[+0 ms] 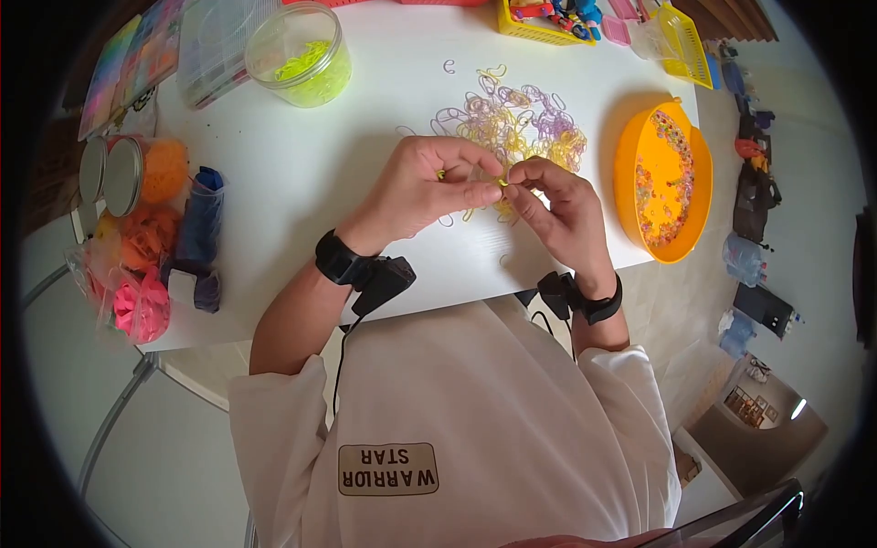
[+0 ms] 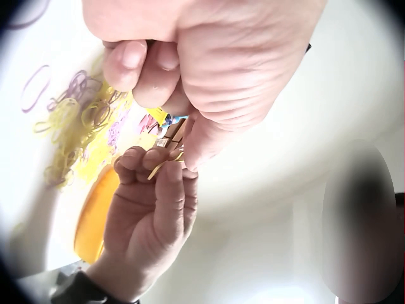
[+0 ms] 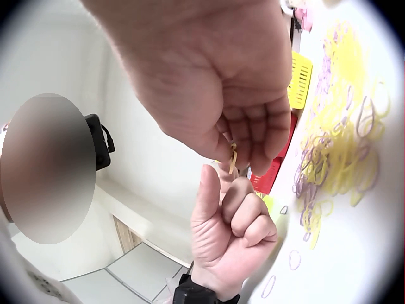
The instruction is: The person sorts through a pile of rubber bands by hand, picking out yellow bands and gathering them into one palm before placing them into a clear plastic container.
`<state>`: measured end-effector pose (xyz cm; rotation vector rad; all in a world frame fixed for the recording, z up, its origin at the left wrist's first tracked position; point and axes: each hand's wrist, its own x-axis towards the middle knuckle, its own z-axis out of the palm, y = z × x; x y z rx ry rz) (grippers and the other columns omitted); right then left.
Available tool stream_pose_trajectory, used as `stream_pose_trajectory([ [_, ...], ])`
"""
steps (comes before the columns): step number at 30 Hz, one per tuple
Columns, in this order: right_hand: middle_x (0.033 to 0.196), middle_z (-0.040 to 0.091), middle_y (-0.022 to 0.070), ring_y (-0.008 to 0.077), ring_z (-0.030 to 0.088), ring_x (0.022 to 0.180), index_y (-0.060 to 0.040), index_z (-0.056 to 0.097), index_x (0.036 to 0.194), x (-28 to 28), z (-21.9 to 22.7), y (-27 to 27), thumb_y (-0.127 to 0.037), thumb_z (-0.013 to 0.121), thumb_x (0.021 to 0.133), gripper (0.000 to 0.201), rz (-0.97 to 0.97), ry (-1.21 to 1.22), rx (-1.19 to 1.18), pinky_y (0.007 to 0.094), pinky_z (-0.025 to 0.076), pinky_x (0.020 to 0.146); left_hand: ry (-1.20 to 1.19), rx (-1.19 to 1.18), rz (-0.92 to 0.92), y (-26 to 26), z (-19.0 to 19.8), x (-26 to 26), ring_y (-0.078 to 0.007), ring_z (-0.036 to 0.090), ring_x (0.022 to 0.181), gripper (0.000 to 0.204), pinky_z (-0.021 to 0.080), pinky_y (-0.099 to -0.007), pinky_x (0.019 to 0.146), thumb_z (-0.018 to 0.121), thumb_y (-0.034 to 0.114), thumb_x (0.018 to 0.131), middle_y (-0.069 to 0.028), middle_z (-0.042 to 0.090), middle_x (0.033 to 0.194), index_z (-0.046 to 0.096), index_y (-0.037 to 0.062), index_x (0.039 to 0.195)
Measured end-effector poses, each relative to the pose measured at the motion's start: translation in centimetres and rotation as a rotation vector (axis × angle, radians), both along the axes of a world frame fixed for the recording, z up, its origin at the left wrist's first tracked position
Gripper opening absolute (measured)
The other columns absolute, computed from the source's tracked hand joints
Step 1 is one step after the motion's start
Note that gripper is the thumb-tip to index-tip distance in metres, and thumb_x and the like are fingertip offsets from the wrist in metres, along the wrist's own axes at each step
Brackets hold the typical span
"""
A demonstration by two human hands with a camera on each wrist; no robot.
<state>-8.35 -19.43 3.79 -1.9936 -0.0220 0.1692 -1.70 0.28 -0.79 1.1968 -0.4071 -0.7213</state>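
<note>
In the head view, both hands meet over the near side of a loose pile of rubber bands [image 1: 493, 114], purple and yellow. My left hand [image 1: 425, 183] pinches a small yellow rubber band [image 3: 233, 158] between thumb and index finger. From the other side, the thumb and fingertips of my right hand [image 1: 565, 212] pinch the same band, which is mostly covered by fingertips. A bit of yellow-green [image 1: 440, 173] shows among the left hand's curled fingers. In the right wrist view, the left hand [image 3: 234, 237] has its other fingers folded toward the palm.
At the right edge stands an orange bowl [image 1: 624, 173] of small coloured beads. A clear jar [image 1: 315, 82] of lime bands is at the back left, with jars and bags of orange and pink pieces [image 1: 142, 301] nearer. A yellow basket [image 1: 548, 29] of toys sits at the back.
</note>
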Motion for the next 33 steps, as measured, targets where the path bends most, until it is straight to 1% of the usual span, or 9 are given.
stream_pose_trajectory([
  [3, 0.089, 0.069, 0.0078, 0.0164, 0.066, 0.081, -0.0001, 0.064, 0.101, 0.1, -0.1, 0.3, -0.007, 0.066, 0.089, 0.014, 0.029, 0.039, 0.024, 0.0276, 0.051, 0.076, -0.074, 0.044, 0.032, -0.2, 0.2, -0.1, -0.0003, 0.038, 0.055, 0.009, 0.033, -0.0189, 0.052, 0.07, 0.004, 0.087, 0.0087, 0.046, 0.058, 0.068, 0.0025, 0.096],
  [9, 0.089, 0.069, 0.0058, 0.0137, 0.066, 0.082, 0.0013, 0.064, 0.102, -0.1, -0.3, 0.2, -0.006, 0.065, 0.09, 0.014, -0.033, 0.092, 0.122, 0.0264, 0.051, 0.076, -0.032, 0.028, 0.042, -0.3, -0.5, -0.2, 0.0, 0.043, 0.06, 0.006, 0.034, -0.0186, 0.053, 0.068, 0.006, 0.089, 0.0063, 0.053, 0.067, 0.066, 0.0019, 0.091],
  [12, 0.089, 0.069, 0.0057, 0.0135, 0.066, 0.082, 0.0017, 0.064, 0.103, -0.3, -0.3, -0.1, -0.006, 0.065, 0.09, 0.015, -0.095, 0.141, 0.185, 0.0266, 0.051, 0.076, -0.049, -0.004, 0.053, -0.5, -0.7, -0.2, 0.0002, 0.041, 0.06, 0.006, 0.033, -0.0188, 0.051, 0.065, 0.008, 0.091, 0.0063, 0.053, 0.072, 0.062, 0.0038, 0.092],
  [15, 0.089, 0.069, 0.0063, 0.0141, 0.067, 0.082, 0.001, 0.064, 0.102, -0.5, -0.9, -1.2, -0.005, 0.066, 0.089, 0.015, -0.14, 0.105, 0.179, 0.0262, 0.051, 0.076, 0.133, -0.006, 0.022, -0.2, 0.3, 0.2, -0.0007, 0.034, 0.055, 0.003, 0.028, -0.0192, 0.048, 0.059, 0.009, 0.094, 0.0073, 0.047, 0.07, 0.056, 0.0067, 0.094],
  [18, 0.089, 0.07, 0.0074, 0.0158, 0.068, 0.082, 0.0001, 0.065, 0.099, -0.2, -0.3, -2.2, -0.004, 0.066, 0.087, 0.013, -0.12, 0.008, -0.15, 0.0266, 0.052, 0.075, 0.433, -0.204, -0.04, 0.4, -0.1, 0.6, -0.0025, 0.026, 0.052, 0.004, 0.023, -0.0197, 0.047, 0.051, 0.011, 0.094, 0.0061, 0.042, 0.066, 0.05, 0.0098, 0.091],
  [19, 0.09, 0.069, 0.0093, 0.0191, 0.068, 0.081, -0.001, 0.066, 0.097, 0.0, -0.1, -2.4, -0.002, 0.066, 0.084, 0.013, -0.11, -0.052, -0.281, 0.0287, 0.052, 0.072, 0.476, -0.248, -0.041, 0.5, -0.3, 0.8, -0.0029, 0.026, 0.051, 0.005, 0.023, -0.0197, 0.046, 0.049, 0.013, 0.093, 0.0052, 0.043, 0.067, 0.049, 0.0106, 0.089],
  [24, 0.093, 0.067, 0.0103, 0.0267, 0.067, 0.08, -0.0019, 0.066, 0.096, 0.0, -0.6, -3.7, -0.005, 0.067, 0.083, 0.014, -0.095, -0.166, -0.495, 0.0328, 0.052, 0.071, 0.664, -0.369, 0.009, 1.1, -0.1, 1.2, -0.0046, 0.031, 0.048, 0.01, 0.027, -0.0196, 0.045, 0.048, 0.022, 0.088, 0.0012, 0.049, 0.071, 0.044, 0.0142, 0.083],
  [27, 0.096, 0.067, 0.0093, 0.0284, 0.066, 0.083, -0.0025, 0.067, 0.096, 0.0, -0.5, -3.8, -0.008, 0.068, 0.084, 0.013, -0.105, -0.181, -0.576, 0.0339, 0.052, 0.072, 0.662, -0.34, 0.115, 1.1, -0.1, 1.2, -0.0057, 0.037, 0.048, 0.01, 0.032, -0.0202, 0.046, 0.05, 0.022, 0.086, 0.0003, 0.05, 0.074, 0.044, 0.0148, 0.083],
  [33, 0.096, 0.067, 0.0089, 0.0291, 0.065, 0.084, -0.0041, 0.069, 0.094, 0.3, -1.0, -3.8, -0.009, 0.068, 0.083, 0.012, -0.205, -0.245, -0.644, 0.0351, 0.052, 0.072, 0.638, -0.379, 0.098, 1.2, -0.6, 1.4, -0.0061, 0.04, 0.049, 0.005, 0.036, -0.0219, 0.048, 0.049, 0.018, 0.085, 0.0001, 0.05, 0.073, 0.049, 0.0139, 0.085],
])
